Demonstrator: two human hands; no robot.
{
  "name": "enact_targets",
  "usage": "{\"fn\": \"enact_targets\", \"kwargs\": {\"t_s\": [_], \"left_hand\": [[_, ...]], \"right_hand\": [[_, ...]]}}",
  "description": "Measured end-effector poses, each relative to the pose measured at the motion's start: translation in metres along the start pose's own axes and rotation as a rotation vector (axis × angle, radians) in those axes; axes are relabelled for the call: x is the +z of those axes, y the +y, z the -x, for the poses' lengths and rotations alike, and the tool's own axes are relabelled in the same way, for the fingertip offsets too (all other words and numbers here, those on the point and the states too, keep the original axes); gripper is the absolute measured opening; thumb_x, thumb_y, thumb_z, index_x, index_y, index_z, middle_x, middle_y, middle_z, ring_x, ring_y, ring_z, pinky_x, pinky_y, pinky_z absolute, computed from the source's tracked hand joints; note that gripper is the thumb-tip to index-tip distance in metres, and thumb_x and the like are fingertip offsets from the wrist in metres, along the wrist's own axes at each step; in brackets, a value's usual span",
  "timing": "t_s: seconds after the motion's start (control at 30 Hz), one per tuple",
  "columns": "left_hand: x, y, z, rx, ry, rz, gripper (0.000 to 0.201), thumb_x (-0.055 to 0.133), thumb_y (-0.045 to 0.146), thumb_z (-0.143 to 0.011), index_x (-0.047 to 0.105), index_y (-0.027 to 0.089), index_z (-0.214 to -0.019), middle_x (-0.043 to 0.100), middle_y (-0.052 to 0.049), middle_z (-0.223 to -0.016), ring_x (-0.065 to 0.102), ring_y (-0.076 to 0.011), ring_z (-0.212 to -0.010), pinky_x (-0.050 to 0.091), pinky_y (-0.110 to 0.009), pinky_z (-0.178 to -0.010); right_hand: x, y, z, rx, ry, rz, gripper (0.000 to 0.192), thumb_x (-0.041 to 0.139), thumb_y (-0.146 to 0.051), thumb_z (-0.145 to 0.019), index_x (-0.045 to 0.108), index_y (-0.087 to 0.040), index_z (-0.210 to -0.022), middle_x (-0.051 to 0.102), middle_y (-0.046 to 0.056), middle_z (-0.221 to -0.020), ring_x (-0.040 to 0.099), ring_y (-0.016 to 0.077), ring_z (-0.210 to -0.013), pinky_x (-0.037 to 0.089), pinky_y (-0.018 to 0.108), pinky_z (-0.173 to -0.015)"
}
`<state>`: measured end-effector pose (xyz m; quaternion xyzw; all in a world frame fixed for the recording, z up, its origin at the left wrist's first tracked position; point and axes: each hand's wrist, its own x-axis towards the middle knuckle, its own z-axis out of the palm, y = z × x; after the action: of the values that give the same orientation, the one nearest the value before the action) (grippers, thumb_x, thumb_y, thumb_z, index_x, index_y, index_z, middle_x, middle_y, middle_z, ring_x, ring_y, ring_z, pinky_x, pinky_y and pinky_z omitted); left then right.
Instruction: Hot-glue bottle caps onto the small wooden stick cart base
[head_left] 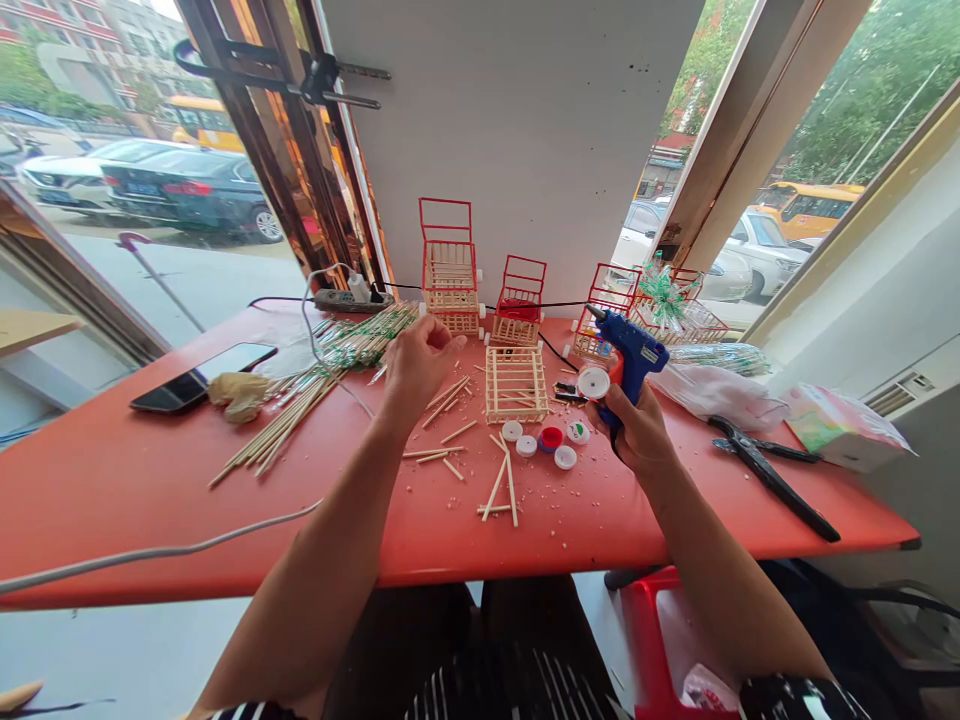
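Left hand (417,362) hides whatever its fingers pinch

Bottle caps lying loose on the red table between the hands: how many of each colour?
White round plastic caps: 3
White cap with a green mark: 1
Red cap with a blue rim: 1
Total: 5
One more white cap is pinched in the right hand beside the blue glue gun.
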<state>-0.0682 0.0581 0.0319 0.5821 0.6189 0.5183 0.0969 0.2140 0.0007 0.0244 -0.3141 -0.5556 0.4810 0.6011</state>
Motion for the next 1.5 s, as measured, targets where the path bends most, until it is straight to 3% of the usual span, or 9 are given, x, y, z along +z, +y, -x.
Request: {"fn": "enact_targets", "kwargs": {"t_s": [0.1, 0.27, 0.37, 0.6, 0.97, 1.17, 1.3, 1.4, 1.5], "left_hand": [[0.01, 0.004, 0.007, 0.027, -0.173, 0.333, 0.019, 0.076, 0.029, -0.075, 0.072, 0.017, -0.089, 0.076, -0.003, -0.087, 0.064, -0.0152, -0.075, 0.049, -0.028, -0.074], [0.023, 0.036, 0.043, 0.106, -0.635, 0.815, 0.059, 0.084, 0.037, -0.08, 0.069, 0.017, -0.134, 0.074, -0.015, -0.134, 0.064, -0.0095, -0.074, 0.052, -0.024, -0.066], [0.032, 0.051, 0.063, 0.058, -0.871, 0.921, 0.065, 0.09, 0.037, -0.075, 0.069, 0.016, -0.133, 0.076, -0.016, -0.127, 0.067, -0.0105, -0.074, 0.055, -0.025, -0.067], [0.036, 0.045, 0.059, 0.046, -0.738, 0.794, 0.029, 0.087, 0.04, -0.074, 0.075, 0.015, -0.08, 0.066, 0.001, -0.066, 0.058, -0.0091, -0.061, 0.047, -0.022, -0.061], [-0.004, 0.008, 0.005, 0.103, -0.114, 0.584, 0.017, 0.073, 0.031, -0.084, 0.068, 0.018, -0.074, 0.051, 0.005, -0.054, 0.042, -0.0084, -0.048, 0.031, -0.022, -0.048], [-0.021, -0.019, -0.013, 0.008, 0.109, 0.18, 0.016, 0.066, 0.029, -0.09, 0.07, 0.019, -0.077, 0.057, 0.003, -0.059, 0.05, -0.0132, -0.058, 0.04, -0.026, -0.06], [-0.022, -0.023, -0.012, 0.007, 0.011, -0.089, 0.008, 0.071, 0.023, -0.083, 0.078, 0.019, -0.082, 0.074, -0.004, -0.083, 0.065, -0.0204, -0.075, 0.05, -0.033, -0.081], [-0.021, -0.021, -0.009, 0.059, -0.049, -0.162, 0.034, 0.071, 0.011, -0.077, 0.081, 0.02, -0.108, 0.076, -0.011, -0.125, 0.072, -0.0277, -0.102, 0.051, -0.038, -0.1], [-0.023, -0.017, -0.008, 0.057, 0.027, -0.11, 0.039, 0.062, 0.007, -0.085, 0.079, 0.023, -0.118, 0.078, -0.009, -0.117, 0.073, -0.0285, -0.105, 0.051, -0.04, -0.103]], "right_hand": [[-0.001, 0.0, 0.0, -0.003, -0.008, 0.011, 0.058, 0.092, -0.065, -0.069, 0.055, -0.024, -0.088, 0.058, -0.005, -0.073, 0.041, 0.0051, -0.046, 0.031, 0.024, -0.042], [0.002, 0.0, 0.0, -0.003, -0.017, 0.025, 0.06, 0.092, -0.067, -0.068, 0.052, -0.025, -0.086, 0.056, -0.007, -0.07, 0.041, 0.0054, -0.044, 0.031, 0.024, -0.041], [0.003, 0.002, 0.0, -0.004, -0.005, 0.042, 0.06, 0.092, -0.066, -0.068, 0.054, -0.025, -0.089, 0.055, -0.007, -0.068, 0.041, 0.0053, -0.043, 0.031, 0.024, -0.041], [0.001, 0.003, 0.0, 0.013, 0.016, 0.037, 0.055, 0.092, -0.061, -0.072, 0.053, -0.025, -0.087, 0.054, -0.008, -0.069, 0.042, 0.0049, -0.044, 0.032, 0.023, -0.042], [-0.008, -0.008, -0.008, -0.043, 0.134, -0.045, 0.053, 0.097, -0.056, -0.065, 0.059, -0.027, -0.089, 0.059, -0.005, -0.072, 0.043, 0.008, -0.052, 0.034, 0.022, -0.04], [-0.015, -0.012, -0.01, -0.035, 0.261, -0.084, 0.059, 0.102, -0.047, -0.058, 0.066, -0.03, -0.101, 0.061, -0.005, -0.074, 0.056, 0.0114, -0.062, 0.037, 0.019, -0.041], [-0.019, -0.011, -0.011, -0.037, 0.282, -0.081, 0.058, 0.101, -0.047, -0.058, 0.067, -0.029, -0.101, 0.062, -0.004, -0.077, 0.058, 0.0117, -0.065, 0.033, 0.018, -0.04], [-0.018, -0.011, -0.011, -0.035, 0.279, -0.1, 0.056, 0.102, -0.045, -0.057, 0.066, -0.028, -0.096, 0.063, -0.004, -0.078, 0.058, 0.0113, -0.066, 0.034, 0.019, -0.041], [-0.016, -0.01, -0.011, -0.035, 0.261, -0.097, 0.053, 0.102, -0.045, -0.058, 0.064, -0.027, -0.09, 0.062, -0.005, -0.075, 0.052, 0.0097, -0.06, 0.034, 0.02, -0.042]]}}
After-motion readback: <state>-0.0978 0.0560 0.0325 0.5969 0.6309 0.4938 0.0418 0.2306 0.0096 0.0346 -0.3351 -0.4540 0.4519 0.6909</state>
